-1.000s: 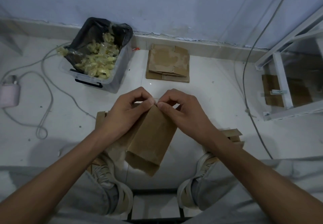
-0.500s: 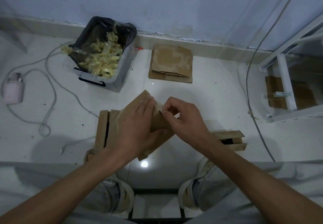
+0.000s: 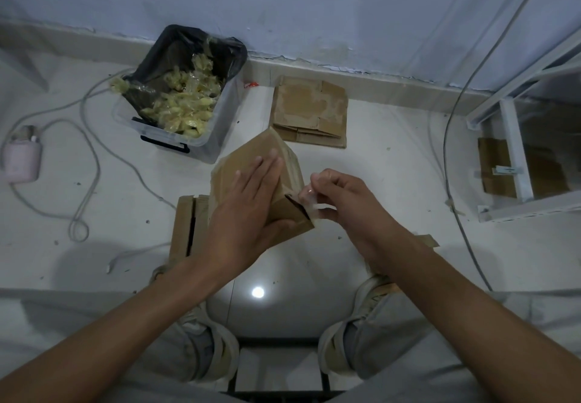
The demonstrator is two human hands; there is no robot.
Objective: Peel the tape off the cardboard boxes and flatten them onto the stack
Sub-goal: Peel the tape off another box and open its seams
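A small brown cardboard box [image 3: 251, 154] is held tilted above the floor in the middle of the view. My left hand [image 3: 248, 211] grips it, fingers flat on its top face and thumb under its near end. My right hand [image 3: 339, 195] pinches a strip of clear tape [image 3: 309, 198] lifted from the box's near right corner. A stack of flattened boxes [image 3: 309, 111] lies on the floor by the far wall.
A clear bin [image 3: 188, 141] lined with a black bag holds balled-up tape, far left. More cardboard boxes lie by my left foot [image 3: 185, 223] and behind my right wrist [image 3: 426, 240]. Cables [image 3: 91, 157] loop at left. A white shelf frame [image 3: 515, 151] stands at right.
The box has turned so its far end points away and up. My left hand has shifted flat onto its top, and my right hand has drawn the tape off toward the right.
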